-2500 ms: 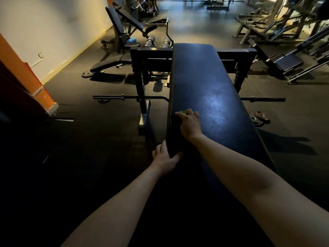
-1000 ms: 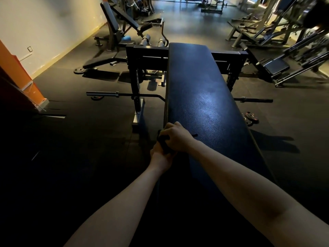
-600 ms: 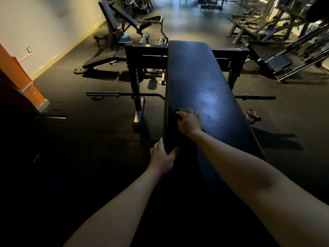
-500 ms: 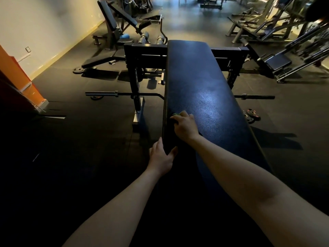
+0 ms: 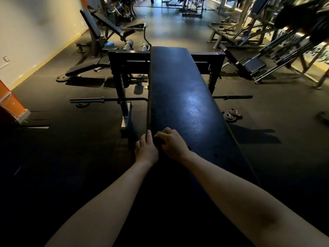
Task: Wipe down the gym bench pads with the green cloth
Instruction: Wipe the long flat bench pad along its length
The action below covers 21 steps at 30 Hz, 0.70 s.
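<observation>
A long dark blue bench pad (image 5: 179, 97) runs away from me down the middle of the head view. My right hand (image 5: 172, 142) lies on the pad's left edge with its fingers curled over the green cloth (image 5: 159, 135), of which only a dark wad shows under the fingers. My left hand (image 5: 146, 151) sits right beside it and holds the pad's left side, thumb up on the edge. The two hands touch or nearly touch.
A black rack frame (image 5: 124, 68) crosses under the pad's far half. A barbell (image 5: 106, 99) lies on the floor at left, small weight plates (image 5: 232, 114) at right. Other benches (image 5: 99, 32) and machines (image 5: 267, 41) stand farther off on the dark rubber floor.
My right hand with the cloth has slid back along the pad's left edge toward me and now sits beside my left hand. My left hand has kept its hold on the side.
</observation>
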### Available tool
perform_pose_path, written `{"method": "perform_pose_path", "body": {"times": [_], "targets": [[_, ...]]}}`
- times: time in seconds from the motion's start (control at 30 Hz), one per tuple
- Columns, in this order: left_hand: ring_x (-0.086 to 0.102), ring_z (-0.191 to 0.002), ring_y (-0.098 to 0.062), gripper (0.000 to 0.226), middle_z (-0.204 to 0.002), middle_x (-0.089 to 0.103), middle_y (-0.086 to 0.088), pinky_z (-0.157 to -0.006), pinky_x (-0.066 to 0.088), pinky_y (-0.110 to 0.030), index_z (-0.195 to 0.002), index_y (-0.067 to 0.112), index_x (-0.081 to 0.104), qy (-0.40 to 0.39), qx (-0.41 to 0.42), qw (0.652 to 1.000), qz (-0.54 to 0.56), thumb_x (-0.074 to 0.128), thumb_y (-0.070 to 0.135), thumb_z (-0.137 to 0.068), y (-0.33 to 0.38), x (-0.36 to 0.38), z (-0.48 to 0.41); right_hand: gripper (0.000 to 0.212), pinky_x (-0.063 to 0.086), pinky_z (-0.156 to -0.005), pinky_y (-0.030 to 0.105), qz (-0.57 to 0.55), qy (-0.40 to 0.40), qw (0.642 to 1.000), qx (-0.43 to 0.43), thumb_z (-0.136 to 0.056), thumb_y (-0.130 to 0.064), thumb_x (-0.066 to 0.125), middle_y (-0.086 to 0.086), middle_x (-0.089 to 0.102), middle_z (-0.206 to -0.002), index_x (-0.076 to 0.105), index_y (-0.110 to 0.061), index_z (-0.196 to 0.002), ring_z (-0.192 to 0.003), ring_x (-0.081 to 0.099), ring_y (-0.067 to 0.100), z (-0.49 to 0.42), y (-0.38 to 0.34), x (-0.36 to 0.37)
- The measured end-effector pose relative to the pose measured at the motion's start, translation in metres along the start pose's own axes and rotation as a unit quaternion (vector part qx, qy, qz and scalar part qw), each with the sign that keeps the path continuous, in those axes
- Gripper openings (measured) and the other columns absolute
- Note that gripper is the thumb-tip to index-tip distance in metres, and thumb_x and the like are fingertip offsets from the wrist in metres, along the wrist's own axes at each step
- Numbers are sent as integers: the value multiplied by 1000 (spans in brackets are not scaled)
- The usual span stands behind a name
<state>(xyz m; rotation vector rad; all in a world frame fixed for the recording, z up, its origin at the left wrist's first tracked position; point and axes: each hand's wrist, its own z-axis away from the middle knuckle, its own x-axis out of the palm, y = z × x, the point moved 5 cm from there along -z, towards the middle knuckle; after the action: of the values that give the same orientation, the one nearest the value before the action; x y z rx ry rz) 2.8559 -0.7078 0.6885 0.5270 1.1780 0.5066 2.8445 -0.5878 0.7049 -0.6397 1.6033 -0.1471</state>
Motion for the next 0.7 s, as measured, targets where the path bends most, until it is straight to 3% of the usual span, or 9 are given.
{"method": "perform_pose_path", "body": {"times": [0.13,0.23,0.33,0.47,0.7], "targets": [[5,-149,-33,70,-165,0,-4,-121,13,-53,-160,30,5,63,39,996,-53,45,37,-103,15,2,6,35,48,-92,40,26,60,995,80,-98,-26,53,7,51,-125,61,-28,-132,-112,44,30,9,17,-25],[10,-148,-29,65,-163,14,-4,-119,10,-50,-158,24,21,70,83,988,-112,47,30,-99,42,13,9,36,49,-93,41,41,8,996,73,-98,-33,54,5,50,-126,61,-32,-133,-111,44,30,29,32,-28],[18,-146,-24,69,-161,26,0,-119,10,-50,-158,23,22,41,100,990,-91,46,20,-94,67,32,13,36,49,-86,39,46,-11,997,68,-98,-33,58,2,48,-126,60,-34,-134,-109,44,25,49,43,-35],[13,-149,-26,72,-166,16,1,-120,8,-49,-161,24,11,25,75,987,-143,45,39,-99,72,47,18,31,51,-88,43,64,13,994,93,-96,-28,61,2,49,-126,66,-33,-126,-111,48,29,70,68,-53],[8,-151,-21,57,-168,10,3,-119,9,-47,-158,36,22,31,56,979,-196,35,48,-103,69,55,21,35,51,-88,40,75,74,968,229,-95,-15,53,4,50,-125,71,-37,-116,-107,49,35,128,157,-104]]}}
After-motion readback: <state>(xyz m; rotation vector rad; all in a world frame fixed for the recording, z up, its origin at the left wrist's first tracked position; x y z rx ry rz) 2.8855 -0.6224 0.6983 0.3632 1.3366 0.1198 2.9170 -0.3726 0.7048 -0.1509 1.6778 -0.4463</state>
